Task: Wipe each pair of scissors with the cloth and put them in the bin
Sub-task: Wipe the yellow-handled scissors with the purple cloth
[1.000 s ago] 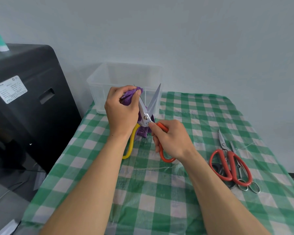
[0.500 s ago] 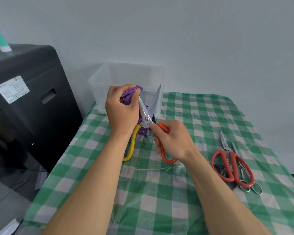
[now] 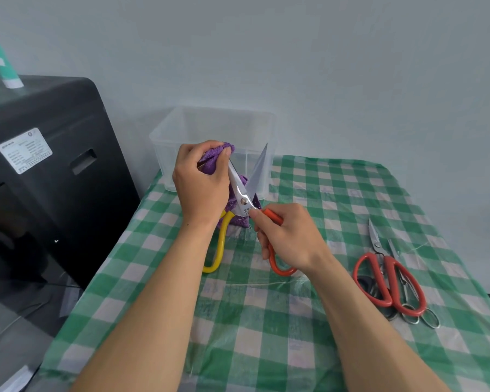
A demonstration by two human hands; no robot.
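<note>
The left hand (image 3: 201,185) grips a purple cloth (image 3: 210,161), fingers curled to pinch it round one blade of the open scissors (image 3: 245,199). The right hand (image 3: 289,239) is closed on their orange handle, while the yellow one hangs free. They are held above the checked tabletop (image 3: 337,193), just in front of the clear bin (image 3: 210,123). Small marks by the pivot are too fine to read. Red-handled scissors (image 3: 388,281) lie to the right atop metal ones. The white label (image 3: 24,149) on the black machine (image 3: 54,179) is illegible.
</note>
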